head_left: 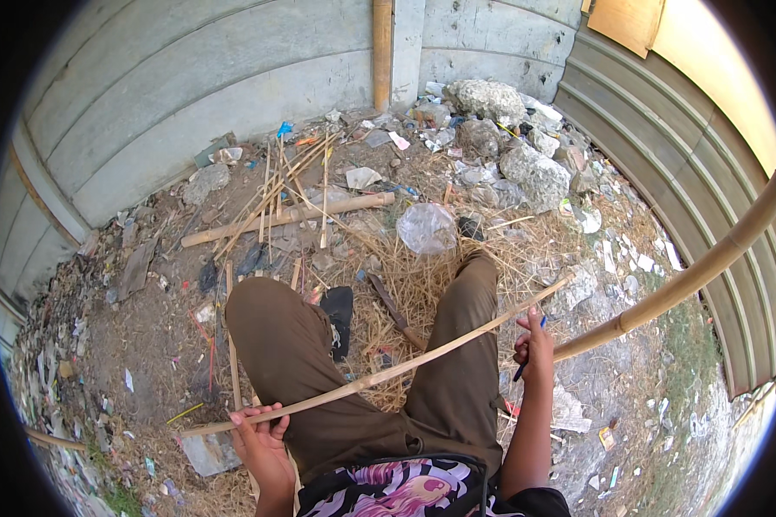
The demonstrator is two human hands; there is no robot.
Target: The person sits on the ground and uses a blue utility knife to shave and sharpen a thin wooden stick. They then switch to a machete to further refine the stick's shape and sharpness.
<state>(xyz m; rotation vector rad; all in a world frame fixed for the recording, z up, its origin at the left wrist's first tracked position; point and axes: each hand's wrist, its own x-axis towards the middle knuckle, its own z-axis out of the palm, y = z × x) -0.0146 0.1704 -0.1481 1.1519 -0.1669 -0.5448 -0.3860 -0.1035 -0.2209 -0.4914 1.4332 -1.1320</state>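
A long, slightly bowed bamboo strip [379, 376] slants across my thighs, rising from lower left to upper right. Its left end is gripped by my left hand [265, 441], with the fingers bent around it. Near the other end, my right hand [536, 346] has its fingers curled on a slim blue pen-like thing [520, 371], and a raised fingertip meets or nearly meets the strip. On the ground between my legs lies a long-bladed knife [390, 303] with a wooden handle, partly behind the strip. Beside it is a dark flat piece [337, 320], perhaps a sandal.
Beyond my knees, several thin bamboo strips [325, 194] rest around a thicker bamboo piece [289, 218]. A clear plastic bag [427, 228] lies on dry straw. A thick bamboo pole [664, 297] slants in from the right. Rubble [535, 177] sits by the concrete wall [224, 82].
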